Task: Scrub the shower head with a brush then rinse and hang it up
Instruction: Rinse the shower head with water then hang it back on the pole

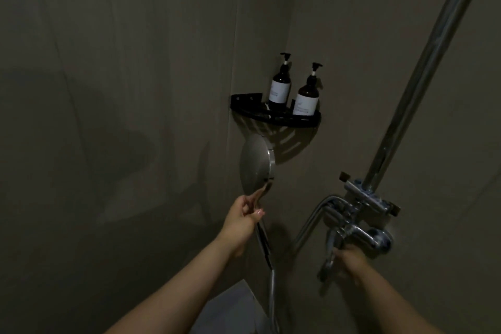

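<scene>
Two hands are engaged, each on a separate fitting. Largest item first: the riser pipe runs up and to the right from the mixer valve, well above the right-hand grip. The right hand sits at the lever beneath the valve body; it is blurred and partly hidden by the chrome, so I cannot tell whether the fingers are wrapped round the lever or merely resting on it.

The shower head stands directly above the left hand, its long axis near upright, disc uppermost and seen almost edge-on, the spray face turned right toward the valve. The left fingers are curled round the handle just below the disc, thumb pressed along it. The hose drops straight down from this grip. No brush is visible, nor any water flowing (the light is poor).

Judgement: this looks like the rinse stage, with the tap being worked. The bracket on the riser lies up and to the right of the left grip, nearer the right hand.

The corner shelf, above and right of the shower head, holds two pump bottles, both upright, standing close together.
</scene>
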